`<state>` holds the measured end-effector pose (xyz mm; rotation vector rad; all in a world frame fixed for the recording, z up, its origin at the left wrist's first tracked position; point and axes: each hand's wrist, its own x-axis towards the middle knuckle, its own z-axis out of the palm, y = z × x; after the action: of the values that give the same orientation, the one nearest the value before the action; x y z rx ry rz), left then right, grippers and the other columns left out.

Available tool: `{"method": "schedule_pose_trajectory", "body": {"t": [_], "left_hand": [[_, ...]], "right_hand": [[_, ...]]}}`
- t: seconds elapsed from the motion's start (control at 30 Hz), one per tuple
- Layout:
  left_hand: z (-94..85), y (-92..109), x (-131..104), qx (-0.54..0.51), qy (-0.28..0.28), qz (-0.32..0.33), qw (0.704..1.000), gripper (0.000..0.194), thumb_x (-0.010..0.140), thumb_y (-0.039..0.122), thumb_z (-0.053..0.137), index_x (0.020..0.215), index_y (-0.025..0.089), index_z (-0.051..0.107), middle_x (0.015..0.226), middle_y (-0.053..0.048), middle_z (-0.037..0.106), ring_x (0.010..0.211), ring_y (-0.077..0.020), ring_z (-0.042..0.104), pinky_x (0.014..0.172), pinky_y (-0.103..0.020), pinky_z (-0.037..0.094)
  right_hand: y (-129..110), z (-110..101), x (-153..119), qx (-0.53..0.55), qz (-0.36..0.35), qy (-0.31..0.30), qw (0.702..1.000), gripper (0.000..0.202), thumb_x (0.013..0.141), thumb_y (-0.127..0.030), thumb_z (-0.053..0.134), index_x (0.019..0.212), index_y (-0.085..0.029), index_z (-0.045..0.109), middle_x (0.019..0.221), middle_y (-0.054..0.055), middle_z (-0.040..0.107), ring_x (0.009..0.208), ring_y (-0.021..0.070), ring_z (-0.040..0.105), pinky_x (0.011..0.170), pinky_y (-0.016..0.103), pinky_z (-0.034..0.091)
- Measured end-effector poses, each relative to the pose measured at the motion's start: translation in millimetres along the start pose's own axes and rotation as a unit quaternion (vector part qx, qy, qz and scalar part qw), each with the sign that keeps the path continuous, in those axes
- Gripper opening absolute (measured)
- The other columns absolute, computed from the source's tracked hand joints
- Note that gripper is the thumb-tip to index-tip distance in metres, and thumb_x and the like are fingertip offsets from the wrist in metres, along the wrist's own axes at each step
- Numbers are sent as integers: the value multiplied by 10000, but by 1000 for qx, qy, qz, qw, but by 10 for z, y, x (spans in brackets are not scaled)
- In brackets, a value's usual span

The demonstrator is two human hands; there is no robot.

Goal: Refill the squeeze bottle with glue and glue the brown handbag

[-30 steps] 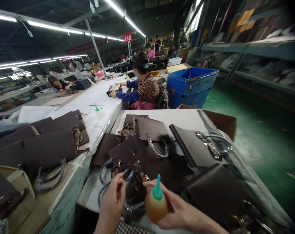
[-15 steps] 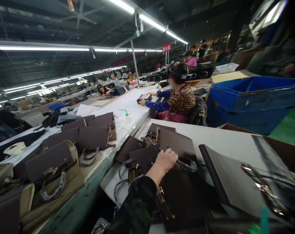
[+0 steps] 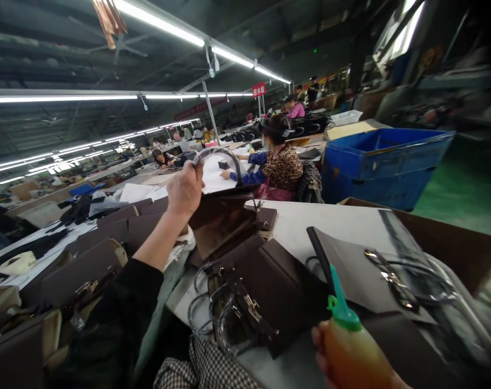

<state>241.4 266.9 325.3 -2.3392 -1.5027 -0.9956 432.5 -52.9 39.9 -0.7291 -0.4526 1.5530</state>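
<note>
My left hand [image 3: 184, 192] is closed round the wrapped handle of a brown handbag [image 3: 225, 219], which hangs raised over the gap between the two tables. At the lower right my right hand [image 3: 322, 351] grips a squeeze bottle [image 3: 353, 354] with amber contents and a green pointed nozzle; most of that hand is behind the bottle or out of frame. Below the raised bag lie more dark brown handbags [image 3: 278, 281] with gold clasps and plastic-wrapped handles. To the right rests a greyish-brown bag [image 3: 351, 275], flap up.
Several brown handbags [image 3: 81, 273] cover the table at left. A co-worker [image 3: 282, 167] in a leopard-print top sits ahead at the long white table. Beyond the right-hand white table [image 3: 298, 216] stands a large blue bin [image 3: 375, 167]. Checkered cloth [image 3: 205, 367] shows at the bottom.
My left hand has moved left and up, lifting a handbag by its handle off the pile. The bottle has come further into view at lower right, with my right hand now showing.
</note>
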Motion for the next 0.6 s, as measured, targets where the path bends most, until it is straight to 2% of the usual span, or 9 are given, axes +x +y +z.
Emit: {"method": "schedule_pose_trajectory", "body": {"t": [0.07, 0.1, 0.2, 0.3, 0.37, 0.43, 0.53, 0.6], "left_hand": [[-442, -170, -6, 37, 49, 4, 998, 522, 1120, 509, 245, 1182, 140, 610, 735, -30, 742, 890, -263, 751, 931, -388, 510], [-639, -279, -33, 55, 55, 1, 997, 518, 1113, 507, 263, 1141, 141, 629, 686, -22, 719, 886, -269, 744, 945, -399, 507], [-1118, -663, -240, 62, -21, -23, 998, 500, 1080, 480, 328, 905, 162, 671, 544, -4, 643, 749, -249, 705, 894, -369, 515], [-1426, -1033, -650, 48, -115, -70, 990, 586, 1061, 457, 344, 606, 199, 608, 474, -12, 613, 549, -187, 613, 745, -304, 503], [-1534, -1235, -1006, 31, -161, -118, 979, 631, 1053, 456, 354, 508, 214, 558, 458, -25, 613, 501, -173, 570, 675, -286, 475], [-1556, -1415, -1389, -6, -205, -168, 964, 635, 1042, 473, 375, 484, 222, 543, 449, -28, 608, 494, -177, 554, 633, -280, 450], [-1415, -1696, -1965, -71, -247, -220, 941, 599, 1028, 498, 390, 513, 228, 533, 456, -24, 606, 503, -183, 566, 592, -272, 440], [-1224, -1890, -2334, -110, -250, -249, 929, 549, 1031, 516, 372, 589, 228, 525, 498, -23, 630, 518, -186, 600, 577, -269, 457]], "right_hand": [[-11, 286, -24, -28, -51, -3, 998, 622, 723, -740, 744, 1169, -307, 728, 1228, 171, 714, 908, 348, 725, 715, 468, 576], [0, 404, -34, -35, -67, -2, 997, 672, 707, -745, 748, 1216, -308, 710, 1292, 184, 690, 968, 369, 714, 745, 484, 574], [104, 677, -44, -22, -71, -16, 997, 710, 715, -741, 732, 1281, -315, 680, 1413, 198, 633, 1151, 420, 659, 783, 498, 561], [278, 894, -27, -5, -35, -66, 997, 727, 727, -736, 727, 1313, -307, 670, 1473, 196, 590, 1311, 443, 565, 788, 478, 542], [417, 1039, -6, -6, 19, -114, 993, 787, 689, -751, 757, 1332, -307, 663, 1469, 190, 590, 1327, 452, 546, 784, 474, 541], [573, 1194, 35, -5, 75, -171, 982, 827, 628, -752, 803, 1313, -306, 678, 1474, 181, 581, 1270, 449, 579, 732, 453, 549], [824, 1445, 165, 23, 129, -264, 955, 792, 573, -660, 872, 1254, -289, 714, 1531, 149, 525, 1064, 362, 664, 641, 387, 552], [975, 1620, 287, 49, 152, -311, 937, 737, 600, -574, 879, 1251, -268, 717, 1441, 143, 594, 897, 271, 681, 641, 364, 558]]}}
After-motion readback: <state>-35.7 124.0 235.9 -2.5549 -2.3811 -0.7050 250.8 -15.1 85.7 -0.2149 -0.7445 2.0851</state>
